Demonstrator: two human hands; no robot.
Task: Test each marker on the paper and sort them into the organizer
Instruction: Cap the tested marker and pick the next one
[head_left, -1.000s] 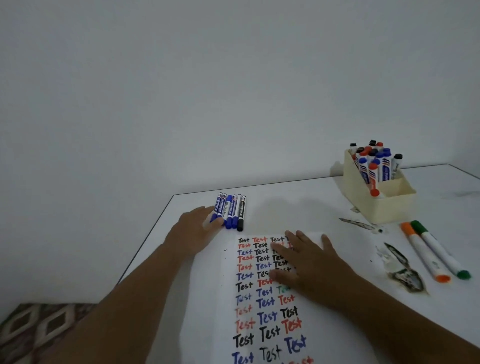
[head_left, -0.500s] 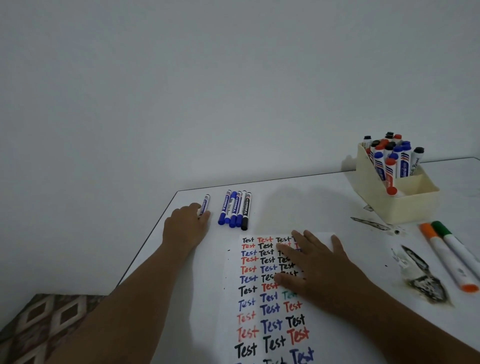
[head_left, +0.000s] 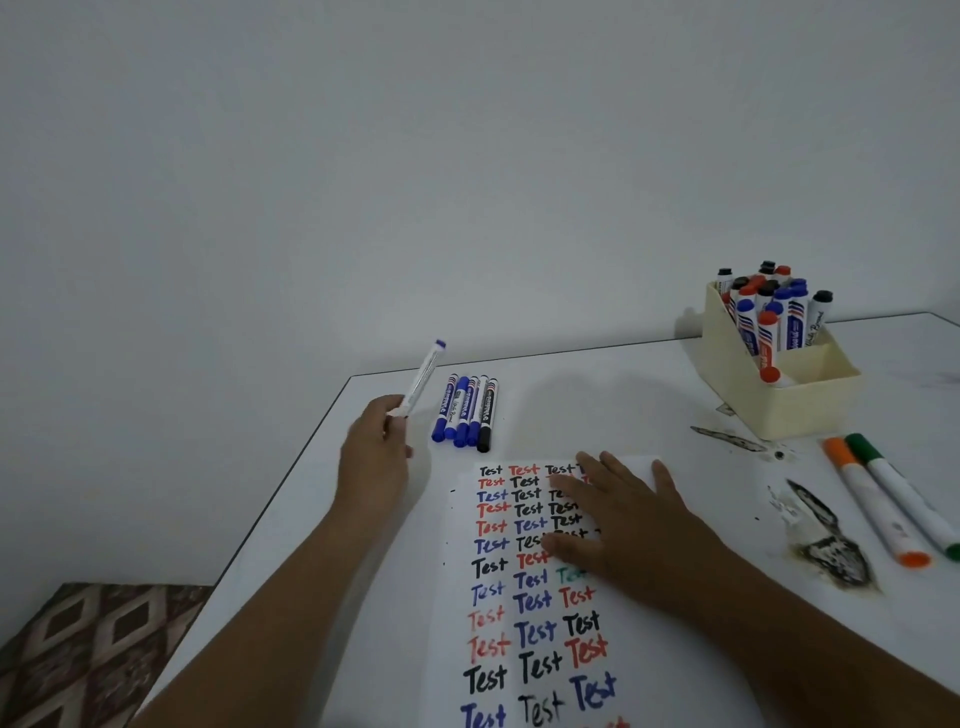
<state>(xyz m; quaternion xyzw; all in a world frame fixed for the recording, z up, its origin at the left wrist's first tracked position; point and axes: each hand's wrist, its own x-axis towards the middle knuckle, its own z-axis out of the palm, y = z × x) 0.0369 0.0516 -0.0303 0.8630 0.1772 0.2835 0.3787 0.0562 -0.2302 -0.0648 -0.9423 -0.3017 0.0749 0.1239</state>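
Blue marker (head_left: 423, 376) is up off the tabletop (head_left: 597, 395), pinched at its low end by our left hand (head_left: 375, 457), long axis tilting up and away. Paper (head_left: 467, 644) lies just right, pinned flat under our open right hand (head_left: 623, 525). Organizer (head_left: 795, 400) far right, nearer the right hand.

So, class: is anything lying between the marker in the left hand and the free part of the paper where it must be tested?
Nothing visible does. The left hand holds the marker up beside the paper. The right hand lies flat on the paper's upper right, but the left columns stay uncovered, though already written on.
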